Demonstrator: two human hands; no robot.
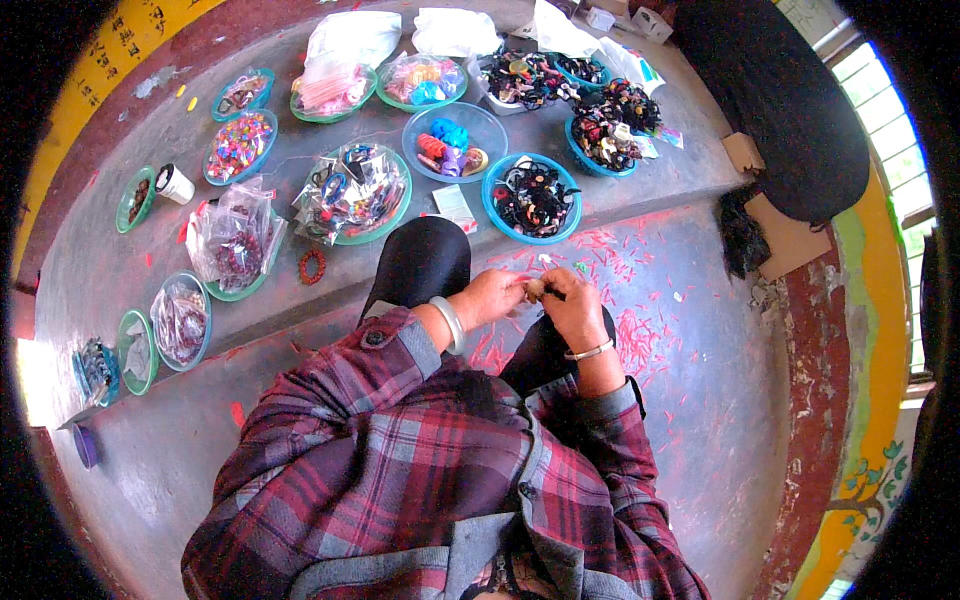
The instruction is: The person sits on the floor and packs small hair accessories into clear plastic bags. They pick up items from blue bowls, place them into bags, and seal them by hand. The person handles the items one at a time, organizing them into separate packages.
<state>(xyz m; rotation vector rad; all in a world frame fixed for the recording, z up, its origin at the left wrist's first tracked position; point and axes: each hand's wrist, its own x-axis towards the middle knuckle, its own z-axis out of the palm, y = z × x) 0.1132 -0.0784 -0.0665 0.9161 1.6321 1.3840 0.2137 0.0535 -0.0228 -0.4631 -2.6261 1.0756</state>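
Note:
My left hand (490, 298) and my right hand (573, 312) meet above my knees, with fingertips pinched together. Between them is a small tan piece (535, 289), too small to make out its kind; both hands appear closed on it. Just beyond them stands a blue basin (495, 228) of black hair ties on a raised ledge. A small white packet (455, 208) lies left of that basin. Many thin red scraps (640, 335) are strewn over the floor beneath and right of my hands.
Along the ledge (330, 275) stand several basins of beads, bagged trinkets and hair ties, among them a light blue basin (478, 172) with coloured coils. A red beaded ring (312, 266) lies near the ledge's edge. A black bag (742, 235) and cardboard (790, 240) lie at right.

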